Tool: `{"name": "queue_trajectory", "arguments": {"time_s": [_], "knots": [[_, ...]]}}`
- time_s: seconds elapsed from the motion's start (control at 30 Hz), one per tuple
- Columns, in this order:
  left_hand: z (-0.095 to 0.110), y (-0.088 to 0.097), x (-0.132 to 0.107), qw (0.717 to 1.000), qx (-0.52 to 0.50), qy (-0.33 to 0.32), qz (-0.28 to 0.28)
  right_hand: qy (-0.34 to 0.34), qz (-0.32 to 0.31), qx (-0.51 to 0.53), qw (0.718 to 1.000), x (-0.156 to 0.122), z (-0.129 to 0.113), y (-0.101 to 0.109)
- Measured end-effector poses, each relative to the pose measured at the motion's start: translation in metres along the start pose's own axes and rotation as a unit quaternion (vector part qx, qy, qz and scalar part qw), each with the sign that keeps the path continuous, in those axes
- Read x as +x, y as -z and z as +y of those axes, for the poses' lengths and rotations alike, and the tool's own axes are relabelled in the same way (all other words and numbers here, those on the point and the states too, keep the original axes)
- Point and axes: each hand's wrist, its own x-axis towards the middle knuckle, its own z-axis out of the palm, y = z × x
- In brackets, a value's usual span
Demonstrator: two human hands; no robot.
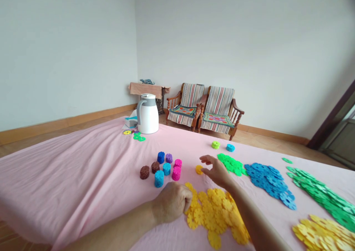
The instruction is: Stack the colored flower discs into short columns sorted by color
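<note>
My left hand [172, 202] is closed at the left edge of a spread pile of yellow snowflake discs [213, 210]; its fingertips are turned away, so whatever they grip is hidden. My right hand [217, 172] reaches over the cloth with thumb and fingers apart. Close to its thumb stands a short stack of yellow discs [199, 169]. Left of that are pink stacks [176, 173], light blue stacks [159, 179], brown stacks [144, 172], a dark blue stack [161, 157] and a purple stack [169, 158].
Green [231, 165] and blue [269, 180] disc piles lie to the right, with dark green [321, 192] and paler yellow [324, 232] piles beyond. Small lime [215, 145] and blue [230, 148] stacks sit farther back. A white jug [148, 116] stands on the pink cloth [97, 184]. Two chairs [217, 108] are behind.
</note>
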Motion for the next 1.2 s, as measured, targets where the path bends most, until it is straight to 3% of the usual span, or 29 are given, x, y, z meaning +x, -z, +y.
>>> {"name": "queue_trajectory", "arguments": {"time_s": [0.13,0.37,0.57,0.97,1.2], "knots": [[0.001,0.000,0.000,1.000,-0.007,0.004,0.000,0.069,-0.087,-0.066,0.992,0.001,-0.005,0.005],[0.001,0.001,0.000,1.000,0.004,0.013,-0.009,0.105,-0.149,-0.124,0.975,0.010,-0.012,-0.001],[0.000,0.002,0.001,1.000,-0.004,-0.012,-0.005,0.105,-0.136,-0.128,0.977,0.011,-0.013,-0.005],[0.001,0.003,0.001,1.000,0.000,-0.001,-0.014,0.099,-0.121,-0.122,0.980,0.009,-0.011,-0.008],[0.000,0.002,0.001,1.000,0.002,-0.005,-0.009,0.016,-0.078,-0.153,0.985,0.001,-0.007,-0.004]]}}
